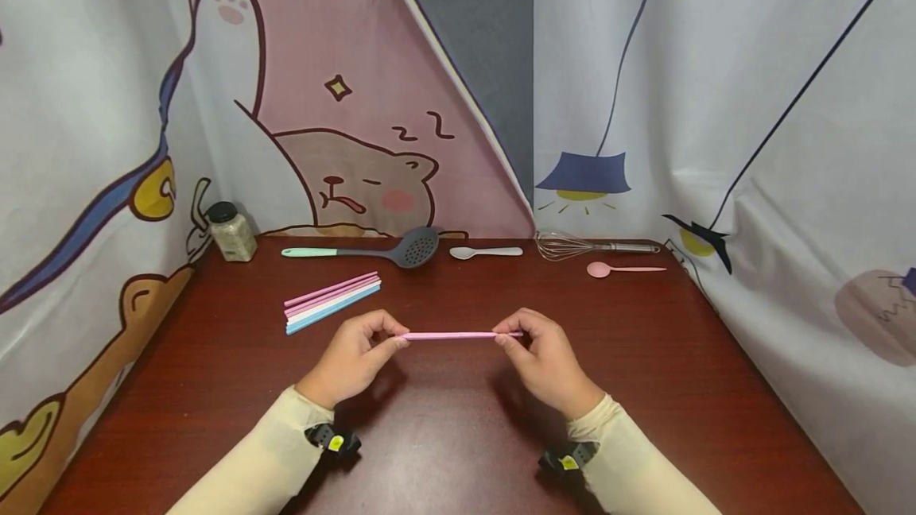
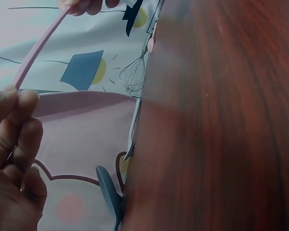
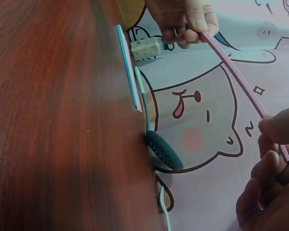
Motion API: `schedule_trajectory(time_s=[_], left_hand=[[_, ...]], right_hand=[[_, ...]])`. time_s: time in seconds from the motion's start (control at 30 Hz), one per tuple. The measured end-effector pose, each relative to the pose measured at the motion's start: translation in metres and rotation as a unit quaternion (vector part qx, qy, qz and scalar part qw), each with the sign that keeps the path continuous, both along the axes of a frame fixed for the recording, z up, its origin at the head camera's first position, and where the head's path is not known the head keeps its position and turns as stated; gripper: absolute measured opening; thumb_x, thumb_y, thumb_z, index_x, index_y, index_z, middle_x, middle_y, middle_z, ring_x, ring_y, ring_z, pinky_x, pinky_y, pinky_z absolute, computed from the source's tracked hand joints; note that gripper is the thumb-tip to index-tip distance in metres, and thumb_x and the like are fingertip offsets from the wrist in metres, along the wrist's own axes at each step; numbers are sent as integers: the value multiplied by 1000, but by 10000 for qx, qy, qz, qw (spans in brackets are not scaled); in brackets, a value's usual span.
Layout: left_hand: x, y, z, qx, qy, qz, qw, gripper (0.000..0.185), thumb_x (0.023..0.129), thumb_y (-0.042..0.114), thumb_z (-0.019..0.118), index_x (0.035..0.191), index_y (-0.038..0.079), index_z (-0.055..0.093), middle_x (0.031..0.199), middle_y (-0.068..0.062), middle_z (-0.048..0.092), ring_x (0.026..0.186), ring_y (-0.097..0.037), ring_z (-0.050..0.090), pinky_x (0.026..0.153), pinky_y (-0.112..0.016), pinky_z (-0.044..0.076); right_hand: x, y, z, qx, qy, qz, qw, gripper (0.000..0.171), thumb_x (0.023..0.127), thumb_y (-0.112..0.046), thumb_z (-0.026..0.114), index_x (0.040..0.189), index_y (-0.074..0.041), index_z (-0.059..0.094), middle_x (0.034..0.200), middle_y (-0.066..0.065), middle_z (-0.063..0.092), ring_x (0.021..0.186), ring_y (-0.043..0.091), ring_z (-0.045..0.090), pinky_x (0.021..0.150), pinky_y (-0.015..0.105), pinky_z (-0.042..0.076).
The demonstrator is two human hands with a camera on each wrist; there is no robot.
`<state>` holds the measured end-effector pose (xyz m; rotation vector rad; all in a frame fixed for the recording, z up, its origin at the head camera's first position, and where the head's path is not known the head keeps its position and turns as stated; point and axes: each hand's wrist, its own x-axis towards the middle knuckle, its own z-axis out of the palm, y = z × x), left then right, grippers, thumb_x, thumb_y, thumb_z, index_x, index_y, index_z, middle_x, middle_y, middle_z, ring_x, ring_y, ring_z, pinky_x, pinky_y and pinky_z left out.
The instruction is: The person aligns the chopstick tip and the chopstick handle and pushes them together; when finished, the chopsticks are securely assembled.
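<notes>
Thin pink plastic stick held level just above the dark red wooden tabletop. Left hand and right hand each pinch one end between curled fingers, likely to keep it taut and straight; bundle of pink, white and blue sticks lies apart, near left.

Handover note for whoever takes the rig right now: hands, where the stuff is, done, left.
Left hand: pinches the left end of a pink straw.
Right hand: pinches its right end. The straw is level, above the table, between both hands.
A bundle of straws, pink, white and blue, lies on the table behind the left hand.
Along the back edge: spice jar, slotted spoon, white spoon, whisk, pink spoon, none touched.
Done: one straw is up, apart from the bundle.
Left: whatever is done with it; the straw looks straight and unchanged so far.
</notes>
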<state>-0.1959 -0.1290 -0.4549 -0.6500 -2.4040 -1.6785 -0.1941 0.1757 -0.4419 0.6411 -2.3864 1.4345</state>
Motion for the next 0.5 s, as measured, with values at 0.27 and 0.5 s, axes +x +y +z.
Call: schedule_trajectory(time_s=[0.27,0.5], left_hand=[[-5,-2,-4,-22,91,116,9999,8,98,14,76,99,7,74,85,0,71,60,-6,44,53,-23,40],[-25,-33,-14,-122,179,492,9986,5,98,10,75,101,6,74,89,-4,72,75,-9,53,65,-25,44]], right_hand=[[-3,2,0,4,-120,-77,9999,11,94,0,76,95,-11,77,84,-3,68,77,10,58,68,23,50],[-7,6,-4,-13,-325,-196,9993,11,95,-3,76,102,-11,78,87,-1,69,76,13,59,68,26,50]])
